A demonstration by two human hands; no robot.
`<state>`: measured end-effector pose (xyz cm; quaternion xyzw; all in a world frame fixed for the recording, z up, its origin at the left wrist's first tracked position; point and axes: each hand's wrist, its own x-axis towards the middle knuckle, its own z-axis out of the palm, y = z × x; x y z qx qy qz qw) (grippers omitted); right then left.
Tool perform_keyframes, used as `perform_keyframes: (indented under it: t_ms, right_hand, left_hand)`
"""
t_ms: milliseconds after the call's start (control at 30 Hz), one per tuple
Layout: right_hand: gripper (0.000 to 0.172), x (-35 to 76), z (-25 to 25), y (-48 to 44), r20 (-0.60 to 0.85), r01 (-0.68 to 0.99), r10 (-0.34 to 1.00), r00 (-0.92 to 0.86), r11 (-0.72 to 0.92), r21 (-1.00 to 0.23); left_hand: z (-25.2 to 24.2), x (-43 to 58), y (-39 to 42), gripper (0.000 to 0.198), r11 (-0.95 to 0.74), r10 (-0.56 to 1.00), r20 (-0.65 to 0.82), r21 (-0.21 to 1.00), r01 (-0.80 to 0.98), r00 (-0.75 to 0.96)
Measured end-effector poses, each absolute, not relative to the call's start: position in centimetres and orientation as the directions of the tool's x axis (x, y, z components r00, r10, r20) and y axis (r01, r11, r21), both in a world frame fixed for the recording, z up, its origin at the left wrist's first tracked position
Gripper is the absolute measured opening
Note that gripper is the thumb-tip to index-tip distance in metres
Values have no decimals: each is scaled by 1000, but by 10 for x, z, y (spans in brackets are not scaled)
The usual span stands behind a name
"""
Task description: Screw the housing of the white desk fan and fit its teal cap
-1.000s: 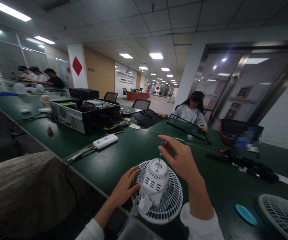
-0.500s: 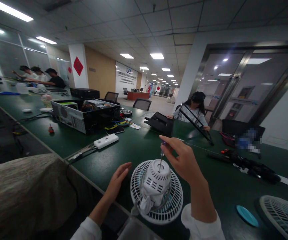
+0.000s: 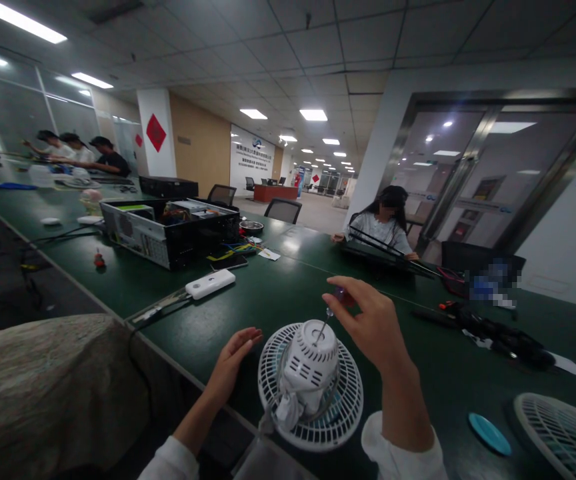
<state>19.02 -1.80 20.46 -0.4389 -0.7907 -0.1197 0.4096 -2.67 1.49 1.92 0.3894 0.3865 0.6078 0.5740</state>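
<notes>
A small white fan [image 3: 311,383] lies face down on the dark green table [image 3: 248,300], its motor housing pointing up. My right hand [image 3: 371,323] pinches a thin screwdriver [image 3: 329,313] whose tip rests in the top of the housing. My left hand [image 3: 232,357] hovers just left of the fan's grille with fingers stretched out, holding nothing and not touching the fan.
A second fan grille [image 3: 563,427] and a blue disc [image 3: 489,433] lie at the right. A white box [image 3: 211,283], an opened computer case [image 3: 168,230] and black tools [image 3: 493,330] are further back. A person [image 3: 381,223] across the table handles a flat black panel. Other people sit far left.
My left hand has let go of the fan's grille and pulled away to the left, opening. The person across the table has tilted up and laid down a black panel.
</notes>
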Motion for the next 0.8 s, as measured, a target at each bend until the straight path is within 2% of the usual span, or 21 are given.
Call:
perform_keyframes:
  t_ms: [100,233,400,633,800]
  right_hand:
    - [25,190,205,-18,716,809,638,-282,559,-180]
    - [37,187,204,-19,675,758,654,-341,616,-213]
    - [29,181,204,-21,691,776,636,-344,607,-172]
    - [29,181,207,-28,690,742,623,-370,645,-184]
    - [29,180,206,-27,695,784,639,-330,596,-175]
  left_hand:
    - [21,-26,14,42,-29,999,15,924,-382,-38]
    - [21,-26,15,41,-35,999,24,932,-360,-36]
    - [20,-26,15,40,-44,999,30,939,-340,-45]
    - [19,-26,15,42,-37,999,27,949,-312,-38]
    - [18,-27,16,43,-31,999,23,956,-291,-32]
